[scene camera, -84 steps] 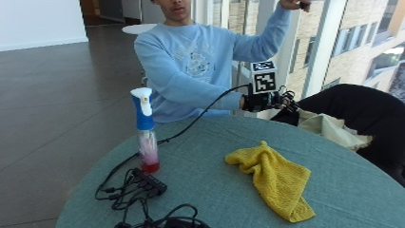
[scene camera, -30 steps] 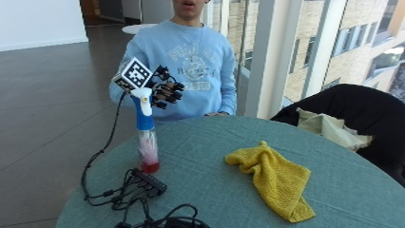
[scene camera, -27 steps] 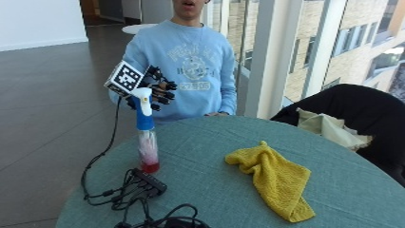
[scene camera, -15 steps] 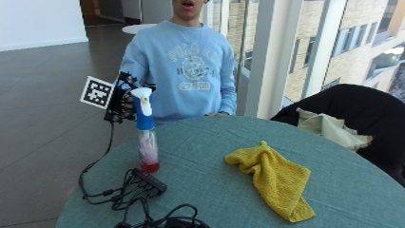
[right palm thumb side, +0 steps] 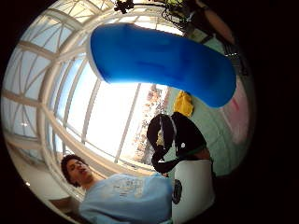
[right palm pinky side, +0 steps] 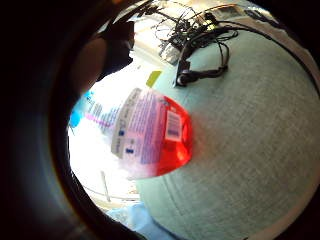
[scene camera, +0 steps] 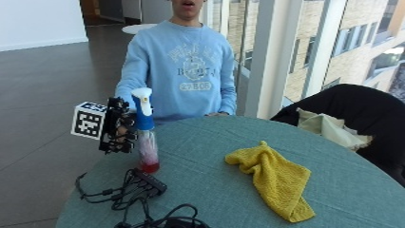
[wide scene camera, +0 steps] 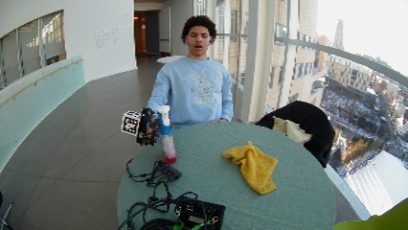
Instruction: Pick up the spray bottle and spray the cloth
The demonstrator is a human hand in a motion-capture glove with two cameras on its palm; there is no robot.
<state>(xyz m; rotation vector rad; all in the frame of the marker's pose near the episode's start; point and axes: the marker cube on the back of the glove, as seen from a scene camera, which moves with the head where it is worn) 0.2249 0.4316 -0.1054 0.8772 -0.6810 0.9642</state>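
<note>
The round table [scene camera: 354,190] is covered in a grey-green woven fabric with a fine, even weave; on it a yellow cloth [scene camera: 273,178] lies crumpled in a long soft heap, well apart from the spray bottle [scene camera: 146,137], which stands upright near the table's edge by the person. The bottle is tall and slim, its body clear plastic with red liquid pooled at the base and a printed label, its neck blue, its trigger head white; a tangle of black cables [scene camera: 136,192] lies on the fabric just in front of it. The gloved right hand [scene camera: 119,126] is level with the bottle's blue neck, right beside it on the side away from the cloth; the thumb side palm view is filled by that smooth blue plastic; whether the fingers are curled round the neck cannot be told.
</note>
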